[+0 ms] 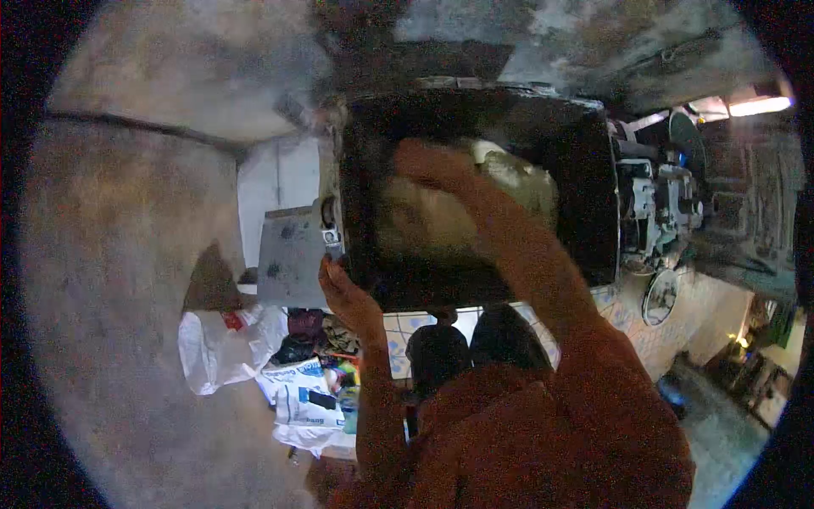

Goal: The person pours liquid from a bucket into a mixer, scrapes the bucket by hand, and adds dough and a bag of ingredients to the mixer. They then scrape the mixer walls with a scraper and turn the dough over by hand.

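A dark box-like compartment with a pale worn rim (475, 83) fills the middle of the view. Inside it sits a bulky yellowish-beige bundle (538, 191) with a whitish part at its top; its details are blurred. My right hand (432, 165) reaches into the compartment over the bundle's upper left, its fingers smeared by motion. At the compartment's lower left edge my left hand (343, 288) is raised, fingertips against or close to the edge, just below a small metal latch-like piece (330, 237). What the left fingers hold, if anything, is too small to make out.
A grey panel (288, 259) stands left of the compartment. Below it lie a white plastic bag (208, 352), dark cloths (305, 327) and a printed white sack (297, 394). Shelves with metal items (657, 199) and a round mirror-like object (660, 297) are at the right.
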Action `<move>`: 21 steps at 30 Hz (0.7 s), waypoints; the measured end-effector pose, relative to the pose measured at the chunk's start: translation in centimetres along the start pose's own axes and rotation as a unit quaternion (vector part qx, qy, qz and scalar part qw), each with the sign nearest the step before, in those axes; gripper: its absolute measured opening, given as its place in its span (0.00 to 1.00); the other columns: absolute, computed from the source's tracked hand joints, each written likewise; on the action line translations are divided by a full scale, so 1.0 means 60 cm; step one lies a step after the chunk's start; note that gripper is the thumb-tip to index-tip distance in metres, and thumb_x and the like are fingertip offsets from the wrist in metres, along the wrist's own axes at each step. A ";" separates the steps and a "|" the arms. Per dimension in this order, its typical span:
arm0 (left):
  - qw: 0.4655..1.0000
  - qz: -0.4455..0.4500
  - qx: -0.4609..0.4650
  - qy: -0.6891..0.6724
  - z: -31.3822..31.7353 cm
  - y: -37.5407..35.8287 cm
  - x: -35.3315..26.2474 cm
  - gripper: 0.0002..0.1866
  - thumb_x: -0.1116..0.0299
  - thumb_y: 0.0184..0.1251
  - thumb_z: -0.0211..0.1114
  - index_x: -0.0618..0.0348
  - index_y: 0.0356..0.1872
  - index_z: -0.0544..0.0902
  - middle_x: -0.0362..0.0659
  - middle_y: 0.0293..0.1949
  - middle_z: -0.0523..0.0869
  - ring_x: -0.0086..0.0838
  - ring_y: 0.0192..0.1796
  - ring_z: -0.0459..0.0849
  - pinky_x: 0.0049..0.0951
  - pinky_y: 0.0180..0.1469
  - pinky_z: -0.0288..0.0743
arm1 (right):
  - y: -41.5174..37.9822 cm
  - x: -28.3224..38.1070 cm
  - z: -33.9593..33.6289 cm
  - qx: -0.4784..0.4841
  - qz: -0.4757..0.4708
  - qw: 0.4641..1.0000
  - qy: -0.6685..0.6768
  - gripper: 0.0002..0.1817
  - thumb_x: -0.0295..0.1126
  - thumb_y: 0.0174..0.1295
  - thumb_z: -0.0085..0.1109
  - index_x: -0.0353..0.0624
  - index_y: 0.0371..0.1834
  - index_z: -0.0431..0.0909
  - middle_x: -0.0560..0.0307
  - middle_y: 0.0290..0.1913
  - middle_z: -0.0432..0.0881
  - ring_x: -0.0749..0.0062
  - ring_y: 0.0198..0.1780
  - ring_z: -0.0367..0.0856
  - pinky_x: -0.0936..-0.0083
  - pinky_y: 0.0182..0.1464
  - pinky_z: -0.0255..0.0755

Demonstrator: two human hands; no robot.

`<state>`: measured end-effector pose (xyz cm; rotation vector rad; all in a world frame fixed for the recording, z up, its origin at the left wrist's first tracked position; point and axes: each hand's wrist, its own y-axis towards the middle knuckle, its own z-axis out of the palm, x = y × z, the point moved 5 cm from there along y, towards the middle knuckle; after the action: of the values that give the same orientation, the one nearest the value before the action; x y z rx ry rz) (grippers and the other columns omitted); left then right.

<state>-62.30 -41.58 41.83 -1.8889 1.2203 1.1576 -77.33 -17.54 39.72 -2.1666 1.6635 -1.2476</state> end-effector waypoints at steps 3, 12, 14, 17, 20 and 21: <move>1.000 0.007 0.001 -0.026 -0.007 0.005 -0.004 0.28 0.50 0.77 0.47 0.69 0.59 0.73 0.55 0.53 0.79 0.41 0.54 0.78 0.37 0.58 0.70 | -0.149 -0.041 -0.025 -0.372 -0.385 0.822 -0.192 0.11 0.30 0.58 0.54 0.36 0.38 0.80 0.49 0.29 0.82 0.57 0.33 0.84 0.62 0.39 0.79; 0.998 -0.029 -0.045 -0.030 -0.030 0.014 -0.013 0.25 0.52 0.74 0.54 0.66 0.55 0.78 0.56 0.52 0.82 0.44 0.54 0.81 0.40 0.57 0.71 | -0.196 0.048 -0.135 -0.211 0.068 0.897 -0.383 0.11 0.33 0.58 0.55 0.44 0.43 0.77 0.47 0.29 0.83 0.55 0.32 0.85 0.57 0.35 0.79; 0.998 -0.029 -0.061 -0.013 -0.031 0.011 0.003 0.22 0.53 0.72 0.57 0.64 0.52 0.81 0.54 0.47 0.85 0.45 0.50 0.84 0.38 0.54 0.74 | -0.167 0.070 -0.141 -0.276 0.053 0.897 -0.342 0.11 0.33 0.59 0.55 0.45 0.44 0.75 0.49 0.29 0.83 0.57 0.31 0.85 0.59 0.34 0.79; 0.995 -0.050 -0.082 -0.015 -0.036 0.004 0.011 0.20 0.54 0.71 0.58 0.60 0.50 0.82 0.53 0.42 0.87 0.46 0.46 0.86 0.38 0.50 0.76 | -0.094 0.112 -0.134 -0.227 -0.137 0.706 -0.656 0.12 0.32 0.60 0.55 0.46 0.46 0.73 0.54 0.32 0.81 0.60 0.31 0.85 0.62 0.31 0.79; 0.993 -0.046 -0.110 -0.020 -0.044 -0.003 0.003 0.18 0.53 0.69 0.60 0.57 0.46 0.84 0.53 0.39 0.87 0.46 0.44 0.86 0.39 0.46 0.76 | -0.053 0.145 -0.125 -0.180 -0.304 0.671 -0.652 0.13 0.32 0.59 0.56 0.47 0.46 0.71 0.57 0.34 0.80 0.62 0.31 0.85 0.66 0.29 0.78; 0.994 -0.035 -0.099 -0.041 -0.041 0.004 0.007 0.18 0.53 0.69 0.60 0.58 0.45 0.84 0.54 0.39 0.87 0.45 0.45 0.86 0.39 0.46 0.76 | -0.034 0.147 -0.112 -0.206 -0.232 0.653 -0.691 0.14 0.32 0.58 0.57 0.48 0.47 0.71 0.56 0.34 0.80 0.63 0.32 0.85 0.66 0.29 0.78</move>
<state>-61.58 -43.88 42.54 -1.9885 1.0184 1.3473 -79.95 -21.91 49.77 -2.5356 0.6529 0.9156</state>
